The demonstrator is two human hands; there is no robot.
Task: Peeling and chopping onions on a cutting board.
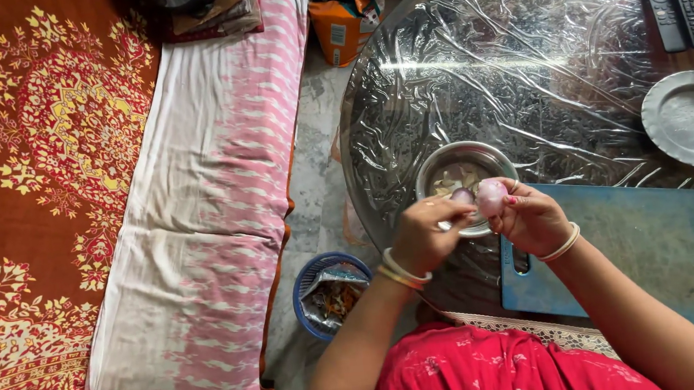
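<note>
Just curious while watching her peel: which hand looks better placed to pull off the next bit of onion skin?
Probably the left hand: its fingertips pinch at the onion, which the right hand grips.

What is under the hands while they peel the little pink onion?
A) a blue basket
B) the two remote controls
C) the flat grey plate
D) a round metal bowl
D: both hands, the left hand and the right hand, hold the onion right above the metal bowl on the plastic-covered table.
</note>
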